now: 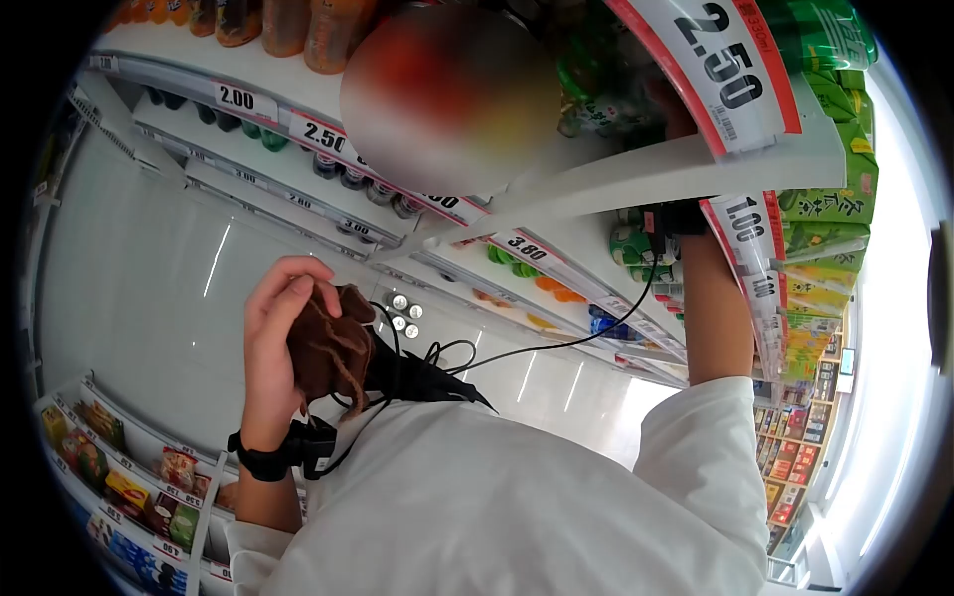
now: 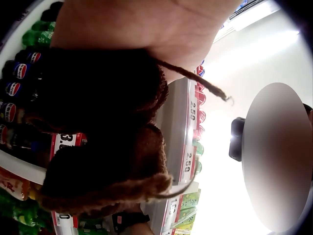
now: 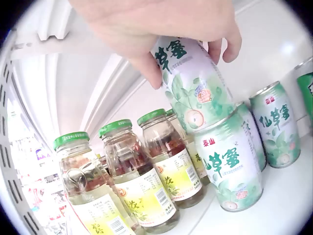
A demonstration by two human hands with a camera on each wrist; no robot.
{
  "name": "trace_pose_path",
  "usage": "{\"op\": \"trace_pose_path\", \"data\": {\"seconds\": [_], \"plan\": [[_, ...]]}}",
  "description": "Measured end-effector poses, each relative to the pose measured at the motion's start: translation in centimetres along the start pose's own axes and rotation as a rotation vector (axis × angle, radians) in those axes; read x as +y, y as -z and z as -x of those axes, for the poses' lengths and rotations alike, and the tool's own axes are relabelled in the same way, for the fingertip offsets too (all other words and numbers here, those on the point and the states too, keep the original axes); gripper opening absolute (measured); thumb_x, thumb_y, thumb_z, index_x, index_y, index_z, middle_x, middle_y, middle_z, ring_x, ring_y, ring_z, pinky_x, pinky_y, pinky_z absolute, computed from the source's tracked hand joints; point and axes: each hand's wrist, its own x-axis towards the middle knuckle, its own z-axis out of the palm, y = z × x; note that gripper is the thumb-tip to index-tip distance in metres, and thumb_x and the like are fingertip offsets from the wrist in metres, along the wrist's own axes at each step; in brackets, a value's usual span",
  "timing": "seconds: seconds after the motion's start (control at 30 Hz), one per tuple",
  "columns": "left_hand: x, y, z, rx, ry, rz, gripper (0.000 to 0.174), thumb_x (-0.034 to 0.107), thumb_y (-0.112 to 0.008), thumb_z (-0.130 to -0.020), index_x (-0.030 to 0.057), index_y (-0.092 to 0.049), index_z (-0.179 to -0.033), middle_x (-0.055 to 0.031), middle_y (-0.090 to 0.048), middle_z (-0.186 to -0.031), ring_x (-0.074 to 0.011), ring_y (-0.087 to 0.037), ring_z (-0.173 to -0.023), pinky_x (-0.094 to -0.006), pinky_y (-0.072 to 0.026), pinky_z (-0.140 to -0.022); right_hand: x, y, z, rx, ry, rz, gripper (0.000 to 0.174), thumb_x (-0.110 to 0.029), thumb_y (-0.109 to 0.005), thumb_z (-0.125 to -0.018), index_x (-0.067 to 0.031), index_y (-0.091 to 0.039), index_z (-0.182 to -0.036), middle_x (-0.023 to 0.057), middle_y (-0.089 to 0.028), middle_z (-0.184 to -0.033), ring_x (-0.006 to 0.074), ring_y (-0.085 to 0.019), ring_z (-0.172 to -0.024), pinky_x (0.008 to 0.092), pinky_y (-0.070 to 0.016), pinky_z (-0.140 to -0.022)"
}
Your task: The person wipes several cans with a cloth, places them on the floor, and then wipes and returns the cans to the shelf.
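My left hand [image 1: 266, 348] grips a brown suede-like drawstring pouch [image 1: 333, 353] in front of my chest. In the left wrist view the pouch [image 2: 105, 188] is mostly dark, with fuzzy edges and a thin cord hanging loose. Inside the shelf, my right hand [image 3: 166, 22] holds a green-and-white drink can [image 3: 193, 90] from above, thumb on one side and fingers on the other. That can is tilted, and its base overlaps the top of a matching upright can [image 3: 230, 169]. In the head view a shelf edge and price tags hide most of the right hand.
Left of the cans stand several glass bottles [image 3: 142, 181] with green lids. Another matching can [image 3: 276, 125] is at the right. A white shelf support [image 1: 636, 179] and price tag [image 1: 730, 74] lie close to my right forearm [image 1: 715, 308]. A black cable [image 1: 556, 350] runs between the wrists.
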Motion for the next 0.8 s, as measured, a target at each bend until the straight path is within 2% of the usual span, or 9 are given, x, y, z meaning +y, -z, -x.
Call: {"op": "trace_pose_path", "data": {"seconds": [0.47, 0.8], "plan": [[-0.1, -2.3, 2.1, 0.054, -0.065, 0.029, 0.020, 0.019, -0.049, -0.097, 0.0020, -0.059, -0.100, -0.0068, -0.060, -0.080, -0.0113, -0.056, -0.075, -0.0236, -0.0457, -0.070, -1.2, -1.7, -3.1, 0.030, 0.070, -0.031, 0.044, -0.040, -0.059, -0.091, -0.0033, -0.062, -0.116, 0.0151, -0.066, -0.113, 0.0310, -0.063, -0.102, 0.0405, -0.0485, -0.089], [1.1, -2.9, 1.3, 0.047, -0.113, 0.030, 0.021, 0.022, -0.049, -0.098, 0.0029, -0.058, -0.099, -0.0055, -0.059, -0.081, -0.0114, -0.056, -0.076, -0.0232, -0.0458, -0.071, -4.4, -4.4, -1.9, 0.061, 0.080, -0.066, 0.043, -0.038, -0.061, -0.091, -0.0027, -0.062, -0.115, 0.0149, -0.066, -0.112, 0.0303, -0.063, -0.101, 0.0399, -0.0485, -0.089]]}}
